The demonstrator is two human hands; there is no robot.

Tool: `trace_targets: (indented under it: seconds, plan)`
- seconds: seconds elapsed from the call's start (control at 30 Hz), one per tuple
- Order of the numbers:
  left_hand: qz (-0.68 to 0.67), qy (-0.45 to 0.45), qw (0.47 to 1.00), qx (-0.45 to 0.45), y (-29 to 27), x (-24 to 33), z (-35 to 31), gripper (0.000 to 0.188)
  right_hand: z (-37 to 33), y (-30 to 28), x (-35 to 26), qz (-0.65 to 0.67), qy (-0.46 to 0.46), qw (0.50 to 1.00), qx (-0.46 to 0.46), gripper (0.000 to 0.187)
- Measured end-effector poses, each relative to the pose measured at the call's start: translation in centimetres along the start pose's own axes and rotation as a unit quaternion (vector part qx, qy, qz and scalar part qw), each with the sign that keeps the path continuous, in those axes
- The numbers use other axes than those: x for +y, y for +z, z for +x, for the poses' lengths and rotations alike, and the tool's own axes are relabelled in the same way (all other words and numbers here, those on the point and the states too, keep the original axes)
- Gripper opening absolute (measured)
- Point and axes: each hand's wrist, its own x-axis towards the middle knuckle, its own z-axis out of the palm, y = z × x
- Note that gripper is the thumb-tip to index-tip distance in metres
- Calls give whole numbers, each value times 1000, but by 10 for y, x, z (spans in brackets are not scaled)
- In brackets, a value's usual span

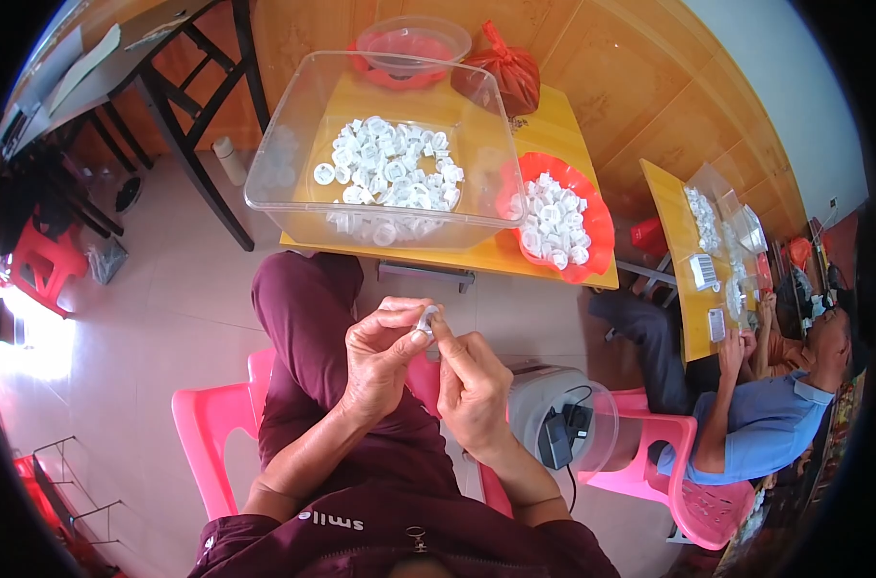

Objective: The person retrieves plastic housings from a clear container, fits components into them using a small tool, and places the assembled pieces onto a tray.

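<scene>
Above lap, small white cap [425, 319], both hands' grip, axis unclear

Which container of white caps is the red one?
The round bowl at the table's right edge; the other caps lie in a clear rectangular tub.

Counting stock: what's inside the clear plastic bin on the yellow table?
The clear bin holds a heap of small white plastic caps. Pieces underneath the heap are covered, so no full count.
</scene>
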Motion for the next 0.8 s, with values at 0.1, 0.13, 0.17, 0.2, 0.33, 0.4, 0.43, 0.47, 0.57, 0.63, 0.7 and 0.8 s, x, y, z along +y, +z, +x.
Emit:
trace_targets:
  seconds: [0.1,0.13,0.17,0.2,0.33,0.4,0.43,0.47,0.57,0.63,0.7,0.8]
  plan:
    - [36,9,999,-18,-2,-1,1,22,-1,-1,-3,-48,6,999,4,56]
    - [36,8,999,-18,-2,0,1,22,-1,-2,-4,-71,-1,997,12,55]
    - [10,-7,1000,-27,-2,0,2,21,0,-2,-5,-93,-9,995,21,54]
    - [-17,-23,999,-37,-2,1,3,20,0,-4,-5,-93,-9,995,21,54]
    - [-98,-96,990,-22,0,6,4,19,2,-18,-3,-107,-11,993,39,50]
    - [-115,-118,986,-17,-2,7,4,18,3,-22,-3,-69,-10,996,53,46]
    - [-115,-118,986,-17,-2,6,4,18,4,-22,-6,-65,-7,997,50,42]
    - [-122,-117,985,-16,-2,5,3,18,4,-20,-6,-65,-7,997,50,42]
    - [-126,-115,985,-20,-2,6,3,19,2,-16,-6,-53,-2,998,23,39]
    - [-122,-110,986,-24,-1,6,3,19,2,-14,-2,-52,-12,998,22,37]
    - [-111,-102,988,-29,-1,8,3,19,2,-14,-2,-48,-8,999,16,37]
    - [-105,-102,989,-24,-2,7,3,19,3,-17,-5,-43,1,999,-2,35]
